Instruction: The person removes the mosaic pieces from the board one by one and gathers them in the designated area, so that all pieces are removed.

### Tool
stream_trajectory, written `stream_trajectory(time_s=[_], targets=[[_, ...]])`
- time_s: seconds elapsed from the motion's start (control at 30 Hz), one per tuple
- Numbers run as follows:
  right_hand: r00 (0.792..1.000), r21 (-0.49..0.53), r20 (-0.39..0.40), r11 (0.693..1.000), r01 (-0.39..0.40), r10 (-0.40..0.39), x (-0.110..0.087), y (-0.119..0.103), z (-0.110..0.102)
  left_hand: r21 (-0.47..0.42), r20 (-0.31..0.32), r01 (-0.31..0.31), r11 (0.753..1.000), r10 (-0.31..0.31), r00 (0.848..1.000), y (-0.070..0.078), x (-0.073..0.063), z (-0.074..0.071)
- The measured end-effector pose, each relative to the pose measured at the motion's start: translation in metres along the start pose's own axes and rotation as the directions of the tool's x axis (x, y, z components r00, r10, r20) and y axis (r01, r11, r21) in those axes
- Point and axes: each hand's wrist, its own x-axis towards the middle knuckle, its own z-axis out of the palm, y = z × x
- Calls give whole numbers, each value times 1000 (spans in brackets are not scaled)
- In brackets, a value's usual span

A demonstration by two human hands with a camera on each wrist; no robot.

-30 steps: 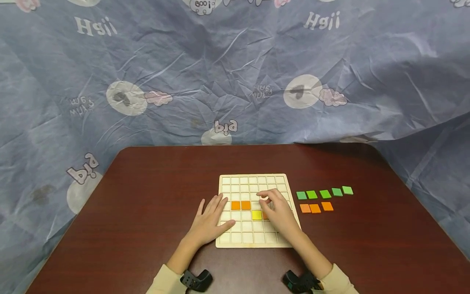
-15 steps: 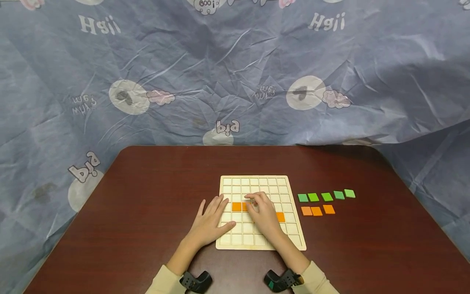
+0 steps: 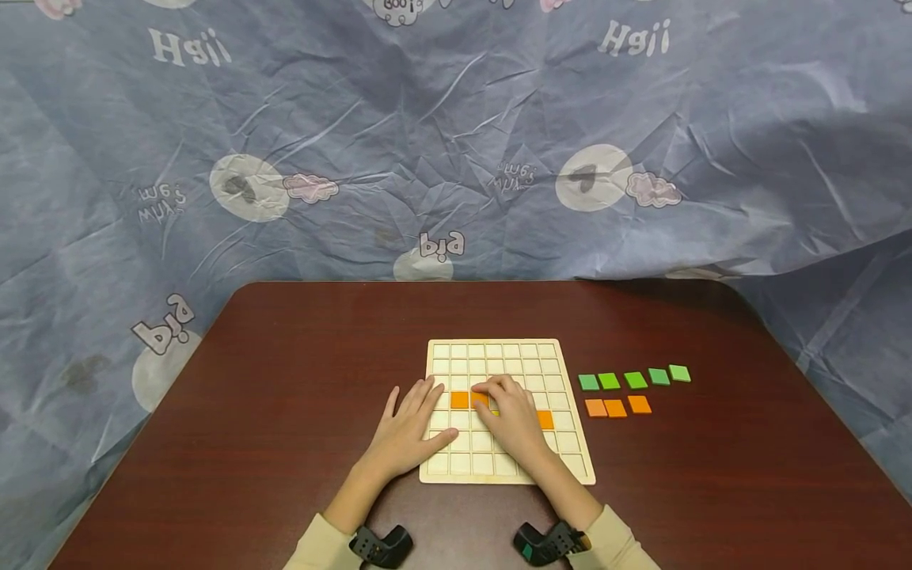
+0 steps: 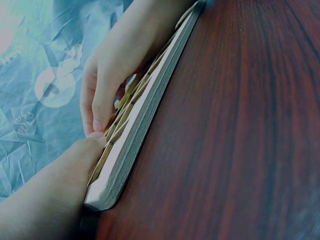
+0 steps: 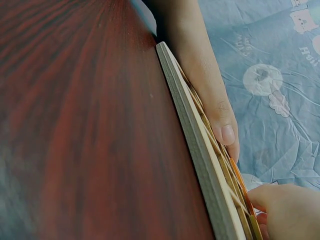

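Observation:
A pale wooden grid board (image 3: 527, 366) lies on the table. My left hand (image 3: 400, 435) rests on its left edge, fingers spread and thumb on the lower cells; it holds nothing. Above the middle of the board, my right hand (image 3: 513, 419) has thumb and index finger bent at an orange tile (image 3: 480, 398), seemingly pinching its edges. Another orange tile (image 3: 459, 400) sits just left of it, and one more orange tile (image 3: 545, 419) shows right of the hand. Only a sliver of a yellow tile shows beneath the right hand. In the right wrist view, an orange edge (image 5: 241, 179) shows between both hands.
Right of the board, several green tiles (image 3: 636, 380) lie in a loose row on the brown table (image 3: 321, 356). Below them are three orange tiles (image 3: 616, 408). A printed blue-grey cloth (image 3: 456, 127) hangs behind the table.
My right hand has shifted left across the board from beside the yellow tile to the orange tile, then lowered slightly. The left hand stays put.

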Motion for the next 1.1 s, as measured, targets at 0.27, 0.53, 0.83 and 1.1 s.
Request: stream_trajectory(time_s=[0.27, 0.53, 0.83, 1.1], targets=[[1000, -14, 5, 1000, 5, -5, 0, 1, 0, -5, 6, 2, 1000, -2, 1000, 0, 0, 0], [1000, -19, 0, 1000, 9, -9, 0, 2, 1, -8, -6, -2, 1000, 2, 1000, 0, 0, 0], [1000, -12, -2, 1000, 7, -7, 0, 1, 1, -3, -16, -5, 1000, 5, 1000, 0, -1, 1], [1000, -1, -9, 1000, 21, -21, 0, 2, 1, 5, -22, -8, 1000, 8, 1000, 0, -1, 1]])
